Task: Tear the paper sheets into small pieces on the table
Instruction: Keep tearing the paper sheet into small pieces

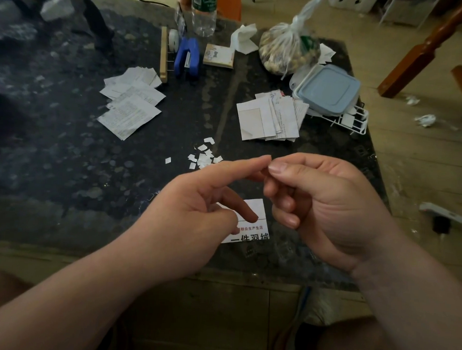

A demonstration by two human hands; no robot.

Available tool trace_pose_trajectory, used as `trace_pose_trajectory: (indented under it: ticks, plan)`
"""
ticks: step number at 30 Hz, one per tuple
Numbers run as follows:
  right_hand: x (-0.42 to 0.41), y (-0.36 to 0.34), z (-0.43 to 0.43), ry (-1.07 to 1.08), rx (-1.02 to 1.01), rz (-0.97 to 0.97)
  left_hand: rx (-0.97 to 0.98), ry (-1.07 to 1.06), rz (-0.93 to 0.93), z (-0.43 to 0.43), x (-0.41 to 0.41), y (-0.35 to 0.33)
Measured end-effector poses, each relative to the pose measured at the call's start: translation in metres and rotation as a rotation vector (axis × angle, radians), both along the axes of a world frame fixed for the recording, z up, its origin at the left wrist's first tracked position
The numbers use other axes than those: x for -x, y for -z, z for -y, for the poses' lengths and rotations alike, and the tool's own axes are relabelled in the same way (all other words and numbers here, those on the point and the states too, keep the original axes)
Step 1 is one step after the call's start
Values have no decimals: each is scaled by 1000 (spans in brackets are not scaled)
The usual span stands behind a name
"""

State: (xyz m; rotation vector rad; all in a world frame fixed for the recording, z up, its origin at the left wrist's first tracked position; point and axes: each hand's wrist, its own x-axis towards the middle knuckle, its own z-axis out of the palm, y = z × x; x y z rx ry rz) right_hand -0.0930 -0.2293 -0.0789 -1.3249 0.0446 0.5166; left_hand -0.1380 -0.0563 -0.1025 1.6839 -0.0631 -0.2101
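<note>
a fanned left stack point(131, 108) of sheets lies far beyond the left hand point(196, 207), whose forefinger is straight while its other fingers seem to pinch a printed piece point(256, 231), white with red and black characters. this piece sits low between the hands, long edge crosswise, nearer the left. torn bits point(204, 157) lie just beyond. the right hand point(330, 206) is curled in a pinch; any scrap in it cannot be told.

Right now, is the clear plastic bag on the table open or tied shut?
Tied shut: the bag has its neck twisted tight above the contents.
</note>
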Motion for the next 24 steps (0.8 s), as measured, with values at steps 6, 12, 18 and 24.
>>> trace_pose_trajectory:
  ticks: [6, 12, 18, 24]
  plan:
    - [0, 0, 0, 6, -26, -1, -3, -4, 11, 0, -1, 0]
    - [0, 1, 1, -2, -27, 7, 1, -9, 2, 0, -1, 0]
    - [-1, 1, 0, 2, -17, 12, -2, -5, -5, -1, -1, 1]
    - [0, 0, -1, 19, -18, -26, 5, -8, 3, -1, 0, 2]
